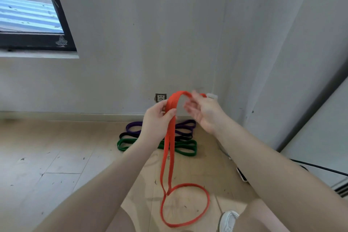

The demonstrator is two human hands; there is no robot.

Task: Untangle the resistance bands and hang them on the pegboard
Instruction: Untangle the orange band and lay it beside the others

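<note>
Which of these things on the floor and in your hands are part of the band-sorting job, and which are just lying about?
Part of the job:
orange band, gripped by the left hand, right hand open beside it
purple band
black band
green band

Just lying about:
wall socket
black cable
window
white shoe

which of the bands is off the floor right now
The orange band: the left hand grips it, lifted, while the purple, black and green bands lie on the floor.

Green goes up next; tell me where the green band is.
In the head view, the green band lies on the floor centre frame near the wall, nearest of three, beside the black band, behind the hanging orange band.
</note>
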